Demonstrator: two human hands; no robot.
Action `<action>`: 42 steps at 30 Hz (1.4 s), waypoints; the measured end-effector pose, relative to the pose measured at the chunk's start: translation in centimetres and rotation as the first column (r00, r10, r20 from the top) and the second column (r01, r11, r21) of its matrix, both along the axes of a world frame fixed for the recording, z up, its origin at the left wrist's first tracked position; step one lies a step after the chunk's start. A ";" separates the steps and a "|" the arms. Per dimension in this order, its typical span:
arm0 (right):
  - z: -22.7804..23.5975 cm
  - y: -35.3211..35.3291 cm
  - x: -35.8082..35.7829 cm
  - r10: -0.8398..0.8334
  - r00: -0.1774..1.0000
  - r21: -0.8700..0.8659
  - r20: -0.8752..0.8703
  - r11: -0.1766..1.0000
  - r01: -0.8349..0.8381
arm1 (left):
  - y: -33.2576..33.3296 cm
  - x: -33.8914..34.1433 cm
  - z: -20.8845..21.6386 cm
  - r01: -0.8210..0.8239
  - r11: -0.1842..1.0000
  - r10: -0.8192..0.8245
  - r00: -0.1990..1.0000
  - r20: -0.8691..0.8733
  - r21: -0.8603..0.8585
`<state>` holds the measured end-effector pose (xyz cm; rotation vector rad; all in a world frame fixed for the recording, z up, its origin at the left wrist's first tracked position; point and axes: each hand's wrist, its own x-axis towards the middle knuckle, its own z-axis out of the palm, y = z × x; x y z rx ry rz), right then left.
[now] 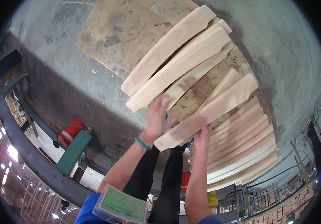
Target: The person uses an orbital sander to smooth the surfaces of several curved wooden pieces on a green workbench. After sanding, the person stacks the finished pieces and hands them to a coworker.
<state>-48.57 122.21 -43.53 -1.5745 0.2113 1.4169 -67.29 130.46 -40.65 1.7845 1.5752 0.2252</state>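
My right hand (203, 136) grips a pale, gently curved wooden board (212, 110) by its near edge, thumb on the upper face. The board slants from lower left to upper right, and a second wooden piece (225, 82) shows partly behind it. My left hand (158, 117), slightly blurred, is near the board's left end, its thumb apart from the fingers. Its fingers reach toward the lower end of another board (197, 72); whether they touch it I cannot tell. Beyond lie more curved boards (181, 65), (170, 48) side by side, with notched right ends.
A stained plywood sheet (119, 37) lies under the boards on a grey surface (56, 63). Several similar boards (238, 138) sit in a row at right. A green metal bracket (74, 153), a red object (71, 131) and a dark steel rail (30, 149) are at left.
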 end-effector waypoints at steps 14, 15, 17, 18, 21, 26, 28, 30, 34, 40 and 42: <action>-5.9 -3.3 6.6 0.510 0.665 -0.348 0.545 0.859 -0.375 | 2.2 1.9 -2.6 -0.343 0.897 0.327 0.939 -0.103 -0.280; -5.9 -3.4 6.7 0.463 0.687 -0.279 0.560 0.886 -0.369 | 1.1 2.9 -1.9 -0.343 0.895 0.333 0.939 -0.083 -0.287; -4.0 -2.0 3.5 0.476 0.662 -0.295 0.579 0.879 -0.375 | -2.4 3.1 -0.9 -0.381 0.879 0.362 0.924 -0.120 -0.285; -2.3 -0.8 2.1 0.484 0.643 -0.307 0.594 0.874 -0.376 | -3.7 3.7 -0.2 -0.372 0.889 0.356 0.928 -0.108 -0.266; 3.3 2.5 -0.6 0.345 0.904 -0.130 0.252 0.938 -0.322 | -8.0 6.3 1.6 -0.378 0.905 0.394 0.918 0.044 -0.196; 1.7 1.9 1.8 0.356 0.751 -0.370 0.556 0.915 -0.159 | -7.2 6.5 1.2 0.133 0.979 -0.088 0.960 0.267 -0.157; 0.0 1.2 2.9 0.347 0.771 -0.353 0.534 0.920 -0.170 | -4.7 3.6 -0.7 0.115 0.993 -0.113 0.990 0.084 -0.027; -2.5 -0.2 3.9 0.351 0.796 -0.346 0.493 0.919 -0.191 | -0.3 0.5 -3.1 -0.147 0.989 0.145 0.988 0.053 0.030; -5.6 -3.0 8.6 0.444 0.774 -0.355 0.452 0.885 -0.300 | 7.3 -3.2 -6.6 -0.252 0.944 0.282 0.951 -0.126 0.213; -3.4 -1.2 6.8 0.532 0.622 -0.303 0.575 0.844 -0.442 | 14.1 -5.6 -9.1 -0.172 0.954 0.128 0.975 -0.183 -0.247; -1.7 0.2 5.5 0.586 0.386 -0.394 0.712 0.789 -0.472 | 15.1 -6.0 -9.4 -0.127 0.951 0.065 0.973 -0.220 -0.281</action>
